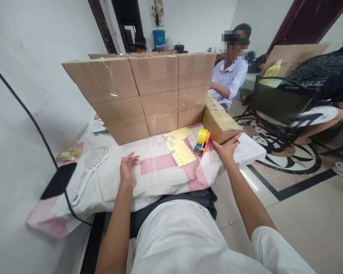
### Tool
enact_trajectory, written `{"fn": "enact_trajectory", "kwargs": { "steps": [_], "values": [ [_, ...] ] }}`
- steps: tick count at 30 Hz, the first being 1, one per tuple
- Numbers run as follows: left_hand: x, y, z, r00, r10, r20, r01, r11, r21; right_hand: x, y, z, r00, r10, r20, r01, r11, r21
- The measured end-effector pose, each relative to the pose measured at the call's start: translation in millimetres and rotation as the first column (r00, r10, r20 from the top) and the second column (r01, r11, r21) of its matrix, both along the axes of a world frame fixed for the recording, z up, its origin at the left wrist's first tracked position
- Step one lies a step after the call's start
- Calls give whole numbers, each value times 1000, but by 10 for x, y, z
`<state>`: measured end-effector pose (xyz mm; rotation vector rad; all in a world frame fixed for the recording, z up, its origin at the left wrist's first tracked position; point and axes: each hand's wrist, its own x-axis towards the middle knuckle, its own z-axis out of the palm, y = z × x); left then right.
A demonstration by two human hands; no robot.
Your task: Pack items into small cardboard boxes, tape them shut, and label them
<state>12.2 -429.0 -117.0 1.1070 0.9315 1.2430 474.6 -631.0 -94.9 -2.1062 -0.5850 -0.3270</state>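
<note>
My right hand (226, 149) grips the near end of a small cardboard box (221, 123) at the table's right side, thumb on one side and fingers on the other. My left hand (127, 167) hovers by the front of the table, open, with nothing in it. Beside the box lies a tape dispenser (201, 142) with a yellow roll and orange body. Yellow dotted cards (180, 152) lie in the middle of the cloth. Behind them, several taped cardboard boxes (159, 74) are stacked like a wall, which hides what stands behind it.
On the left of the cloth-covered table (157, 186) lie a white perforated scoop (97, 156) and a black phone-like slab (58, 181), with a black cable (25, 102) crossing there. Another person (230, 72) is beyond the boxes, and one sits at right by a chair (286, 99).
</note>
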Motion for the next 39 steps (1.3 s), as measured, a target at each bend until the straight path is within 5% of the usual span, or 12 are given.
{"fn": "enact_trajectory", "kwargs": {
  "steps": [6, 9, 12, 17, 24, 31, 39],
  "values": [
    [-8, -56, 7, 998, 43, -46, -42, 999, 16, -74, -75, 9, 998, 33, -45, -29, 995, 90],
    [95, -50, 43, 968, 33, -249, 0, 991, 132, -249, -184, -33, 1000, -23, -6, 24, 981, 191],
    [405, 101, 138, 864, -53, -500, 198, 950, 241, -460, -276, -136, 994, -22, 104, -6, 966, 260],
    [1164, 578, 299, 753, -150, -641, 411, 868, 279, -661, -330, -238, 986, -18, 163, -22, 970, 240],
    [1706, 841, 442, 756, -168, -633, 488, 789, 373, -720, -375, -224, 994, -38, 105, 11, 968, 251],
    [2087, 658, 310, 700, -241, -672, 605, 700, 380, -632, -381, -265, 995, 19, 95, -46, 953, 299],
    [1986, 584, 173, 668, -188, -720, 618, 678, 397, -562, -340, -209, 988, 63, -141, -16, 952, 307]
  ]
}}
